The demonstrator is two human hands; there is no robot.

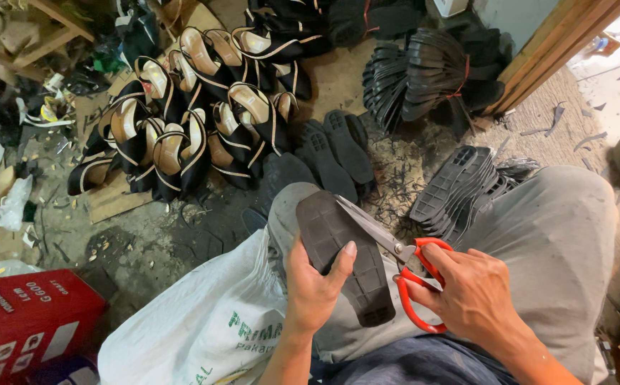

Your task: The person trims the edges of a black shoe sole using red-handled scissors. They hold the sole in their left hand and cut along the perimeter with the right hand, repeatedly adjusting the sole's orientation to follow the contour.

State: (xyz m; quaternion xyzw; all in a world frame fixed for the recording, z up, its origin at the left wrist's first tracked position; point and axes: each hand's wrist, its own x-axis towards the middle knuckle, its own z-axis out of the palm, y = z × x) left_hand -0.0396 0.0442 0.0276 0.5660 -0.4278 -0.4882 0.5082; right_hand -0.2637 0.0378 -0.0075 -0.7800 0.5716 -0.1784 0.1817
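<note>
Left hand (315,285) grips a dark ridged shoe sole (342,257); right hand (477,296) holds red-handled scissors (395,253) at its edge.

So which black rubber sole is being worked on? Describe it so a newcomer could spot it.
Start at the grey-trousered lap at bottom centre. There the left hand grips one flat black rubber shoe sole, tread side up, while the right hand holds red-handled scissors at its edge. Every other sole lies stacked or bundled on the floor.

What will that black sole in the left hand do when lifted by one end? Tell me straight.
The black sole probably flexes somewhat rather than staying rigid: it looks thin, and the left hand holds it while the red-handled scissors meet its edge. It seems light, gripped by thumb and fingers alone. Its ribbed tread likely resists slipping.
</note>
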